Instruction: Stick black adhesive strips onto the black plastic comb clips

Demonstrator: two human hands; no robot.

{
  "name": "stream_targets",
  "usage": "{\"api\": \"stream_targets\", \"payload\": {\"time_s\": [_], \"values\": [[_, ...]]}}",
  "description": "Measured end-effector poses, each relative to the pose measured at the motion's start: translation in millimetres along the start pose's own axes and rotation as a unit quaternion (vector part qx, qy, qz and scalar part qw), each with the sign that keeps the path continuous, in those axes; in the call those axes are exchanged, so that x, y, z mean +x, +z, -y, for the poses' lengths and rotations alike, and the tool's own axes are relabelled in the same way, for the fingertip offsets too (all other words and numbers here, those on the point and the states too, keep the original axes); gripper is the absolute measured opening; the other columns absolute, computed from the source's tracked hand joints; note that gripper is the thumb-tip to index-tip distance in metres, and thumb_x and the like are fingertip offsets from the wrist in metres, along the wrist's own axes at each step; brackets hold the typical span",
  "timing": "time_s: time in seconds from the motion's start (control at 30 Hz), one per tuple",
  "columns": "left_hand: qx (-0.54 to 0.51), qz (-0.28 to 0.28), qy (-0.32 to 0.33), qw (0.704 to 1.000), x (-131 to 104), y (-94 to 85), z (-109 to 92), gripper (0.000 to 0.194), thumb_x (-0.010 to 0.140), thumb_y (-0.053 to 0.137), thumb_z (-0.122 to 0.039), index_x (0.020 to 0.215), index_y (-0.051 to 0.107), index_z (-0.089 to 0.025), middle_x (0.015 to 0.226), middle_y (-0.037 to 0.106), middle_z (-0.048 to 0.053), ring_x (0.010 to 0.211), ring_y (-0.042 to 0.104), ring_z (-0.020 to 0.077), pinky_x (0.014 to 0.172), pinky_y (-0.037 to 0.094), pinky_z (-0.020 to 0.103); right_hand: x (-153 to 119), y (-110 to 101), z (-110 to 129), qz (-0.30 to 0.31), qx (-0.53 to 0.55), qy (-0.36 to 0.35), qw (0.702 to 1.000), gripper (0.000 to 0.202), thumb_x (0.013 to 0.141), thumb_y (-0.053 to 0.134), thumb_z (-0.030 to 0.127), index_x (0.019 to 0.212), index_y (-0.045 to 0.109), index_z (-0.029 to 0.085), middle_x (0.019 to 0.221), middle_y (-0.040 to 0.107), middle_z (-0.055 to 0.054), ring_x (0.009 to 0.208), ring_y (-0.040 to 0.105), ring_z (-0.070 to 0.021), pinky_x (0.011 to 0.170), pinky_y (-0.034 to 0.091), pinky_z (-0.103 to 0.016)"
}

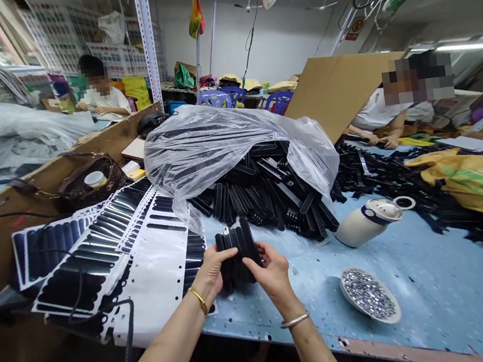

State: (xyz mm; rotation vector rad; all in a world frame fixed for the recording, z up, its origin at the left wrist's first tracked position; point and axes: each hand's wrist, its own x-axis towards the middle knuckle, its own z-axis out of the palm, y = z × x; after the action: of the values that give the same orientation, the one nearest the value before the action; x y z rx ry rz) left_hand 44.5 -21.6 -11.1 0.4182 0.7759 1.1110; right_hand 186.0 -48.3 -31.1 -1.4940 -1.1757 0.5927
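A black cable (127,347) hangs by the near edge of the pale-blue counter (439,286); a sleeveless forearm could snag on it. Above that edge, the left hand (208,272) and right hand (276,273) hold a bundle of ribbed black strips (245,240) between them, the fingers of each closed on its own side, thumbs on the near face. The pieces look loosely stacked, so uneven thumb pressure could fan them out or let one slip.

To the right sits a shallow white bowl (393,315) of small silvery metal pieces (367,293); a swinging right elbow could tip it and scatter them. On the left, white sheets with glossy black strips (80,268) overlap and might slide if brushed. Beyond, a cream-coloured bottle (355,228) leans over beside a heap of black plastic parts (264,193), which could shed pieces if nudged.
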Motion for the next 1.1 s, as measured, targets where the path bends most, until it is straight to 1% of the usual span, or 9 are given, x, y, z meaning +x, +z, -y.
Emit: {"api": "stream_targets", "payload": {"time_s": [0.1,0.2,0.33,0.43,0.57,0.67,0.77,0.97,1.1], "values": [[-0.026,0.004,-0.014,1.000,-2,-2.2,-4,0.045,0.048,0.089,-0.024,0.087,0.069,-0.012,0.083,0.073,0.008,0.076,0.068,0.0222,0.077,0.052,0.033,-9,9,10,-0.009,-0.085,-0.139,0.987,0.043,0.071,0.067,0.028,0.113,0.065,0.018,0.100,0.072,-0.010,0.090,0.067,-0.0260,0.082,0.056,-0.043],[-0.034,0.009,-0.003,0.999,1,-4.2,-3,0.044,0.047,0.091,-0.026,0.083,0.069,-0.012,0.082,0.074,0.007,0.075,0.068,0.0217,0.078,0.052,0.034,-17,16,19,-0.022,-0.186,-0.266,0.946,0.047,0.079,0.054,0.019,0.125,0.059,0.013,0.110,0.069,-0.016,0.100,0.065,-0.0288,0.086,0.055,-0.046],[-0.046,-0.036,0.013,0.998,7,-1.1,2,0.041,0.042,0.090,-0.016,0.075,0.066,-0.015,0.078,0.073,0.001,0.074,0.066,0.0170,0.078,0.051,0.028,-27,17,34,0.036,-0.278,-0.306,0.910,0.047,0.077,0.053,0.015,0.123,0.062,0.013,0.121,0.067,-0.016,0.106,0.062,-0.0327,0.090,0.051,-0.052],[-0.070,-0.055,-0.014,0.996,11,1.0,3,0.037,0.042,0.086,-0.010,0.072,0.063,-0.016,0.073,0.071,0.000,0.068,0.065,0.0160,0.073,0.051,0.028,-33,13,44,0.051,-0.276,-0.293,0.914,0.040,0.079,0.055,0.019,0.118,0.066,0.017,0.118,0.069,-0.013,0.109,0.062,-0.0325,0.096,0.048,-0.054],[-0.090,-0.060,-0.045,0.993,12,-1.3,2,0.032,0.046,0.081,-0.012,0.072,0.063,-0.015,0.067,0.069,0.000,0.060,0.063,0.0163,0.067,0.052,0.031,-30,4,51,0.034,-0.166,-0.241,0.956,0.028,0.085,0.055,0.027,0.107,0.071,0.020,0.104,0.073,-0.012,0.104,0.066,-0.0289,0.093,0.052,-0.048],[-0.094,-0.045,-0.076,0.992,12,-3.2,4,0.028,0.049,0.077,-0.014,0.075,0.065,-0.013,0.066,0.070,0.003,0.061,0.066,0.0206,0.071,0.054,0.036,-15,-5,44,0.006,-0.035,-0.100,0.994,0.028,0.084,0.058,0.037,0.103,0.070,0.020,0.098,0.073,-0.012,0.091,0.069,-0.0249,0.078,0.058,-0.040],[-0.114,-0.025,-0.120,0.986,11,-3.3,6,0.023,0.054,0.073,-0.016,0.075,0.066,-0.011,0.068,0.071,0.007,0.069,0.069,0.0257,0.077,0.055,0.041,4,-12,24,0.021,0.051,0.051,0.997,0.041,0.074,0.066,0.049,0.100,0.070,0.017,0.092,0.074,-0.012,0.077,0.071,-0.0239,0.061,0.059,-0.036],[-0.160,-0.028,-0.152,0.975,14,-5.7,4,0.021,0.059,0.071,-0.017,0.078,0.066,-0.011,0.067,0.072,0.006,0.062,0.069,0.0216,0.075,0.058,0.038,16,-38,-24,-0.005,-0.020,0.105,0.994,0.036,0.055,0.074,0.049,0.075,0.071,0.018,0.072,0.074,-0.009,0.070,0.071,-0.0265,0.070,0.058,-0.043],[-0.173,-0.041,-0.134,0.975,15,-6.9,3,0.023,0.058,0.070,-0.016,0.079,0.066,-0.010,0.066,0.072,0.005,0.060,0.069,0.0210,0.076,0.058,0.038,11,-72,-34,-0.028,-0.063,0.108,0.992,0.038,0.055,0.071,0.052,0.072,0.069,0.018,0.072,0.074,-0.009,0.069,0.071,-0.0264,0.067,0.057,-0.041]]}}
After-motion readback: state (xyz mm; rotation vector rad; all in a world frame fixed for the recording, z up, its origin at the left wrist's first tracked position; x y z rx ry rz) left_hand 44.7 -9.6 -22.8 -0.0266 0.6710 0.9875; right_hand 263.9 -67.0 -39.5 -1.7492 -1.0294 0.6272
